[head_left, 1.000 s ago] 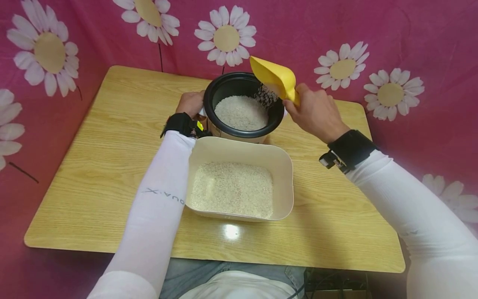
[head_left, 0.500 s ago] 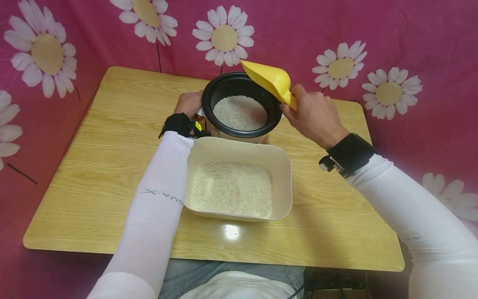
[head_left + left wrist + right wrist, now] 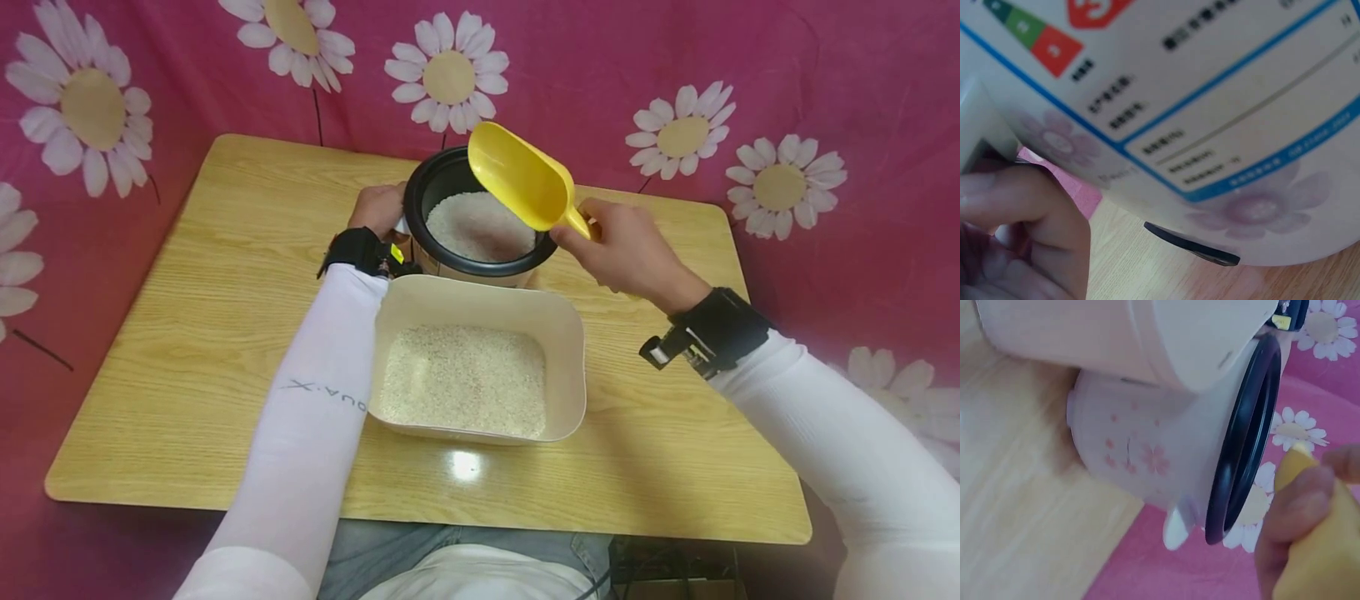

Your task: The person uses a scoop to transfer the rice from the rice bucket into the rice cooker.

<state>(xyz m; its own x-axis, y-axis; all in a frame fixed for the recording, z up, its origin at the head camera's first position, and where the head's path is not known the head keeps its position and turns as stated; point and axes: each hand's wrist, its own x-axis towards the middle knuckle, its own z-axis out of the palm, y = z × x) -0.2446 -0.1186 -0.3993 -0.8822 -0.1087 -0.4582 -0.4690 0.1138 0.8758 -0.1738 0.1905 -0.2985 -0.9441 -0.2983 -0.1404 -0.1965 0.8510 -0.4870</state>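
Observation:
In the head view, my right hand (image 3: 630, 254) grips the handle of a yellow scoop (image 3: 521, 177). The scoop is over the right side of a rice cooker (image 3: 429, 240), its bare inside facing up toward me. White rice (image 3: 461, 223) lies in the cooker's black pot. My left hand (image 3: 377, 208) holds the cooker's left side; the left wrist view has its fingers (image 3: 1016, 197) curled under the white side handle (image 3: 985, 122). A cream bin (image 3: 480, 293) with more rice (image 3: 465, 379) stands in front of the cooker, close against it.
Everything stands on a wood-grain table (image 3: 225, 333). Behind it hangs a pink cloth (image 3: 570, 75) with white daisies. My left forearm (image 3: 315, 400) runs along the bin's left side. A white handle (image 3: 1177, 528) juts from the cooker's other side in the right wrist view.
One second ago grains were falling from the tipped scoop into the pot. The stream has stopped; the scoop has moved slightly left and rolled inside up. My left hand keeps its hold.

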